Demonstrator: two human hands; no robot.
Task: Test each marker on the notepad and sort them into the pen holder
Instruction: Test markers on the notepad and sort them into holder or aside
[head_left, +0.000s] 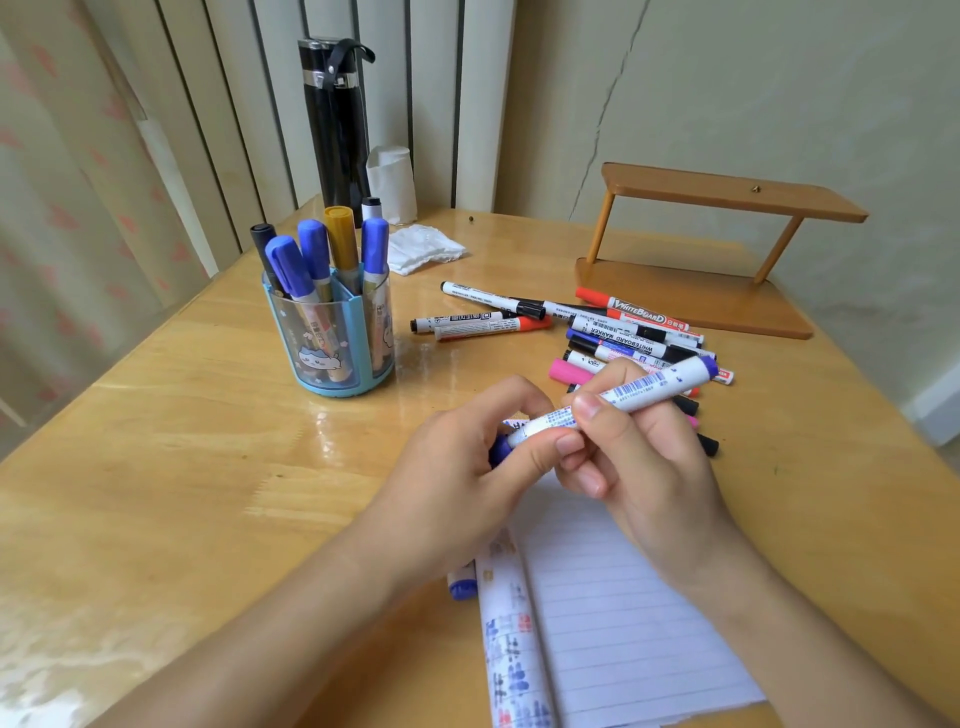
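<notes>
A white marker with blue ends (639, 388) is held over the lined notepad (618, 613) in front of me. My right hand (639, 457) grips its barrel. My left hand (467, 467) pinches its blue cap end. The blue pen holder (332, 338) stands at the left with several blue, gold and black markers upright in it. A pile of loose markers (618, 332) lies beyond my hands, red, black, blue and pink. Another blue-capped marker (462, 584) lies under my left wrist, beside the notepad's edge.
A black flask (335, 124) and a white tissue roll (392, 182) stand at the table's back. A crumpled tissue (423, 249) lies behind the holder. A small wooden shelf (711, 244) sits at the back right. The notepad's left page (511, 644) carries ink test marks.
</notes>
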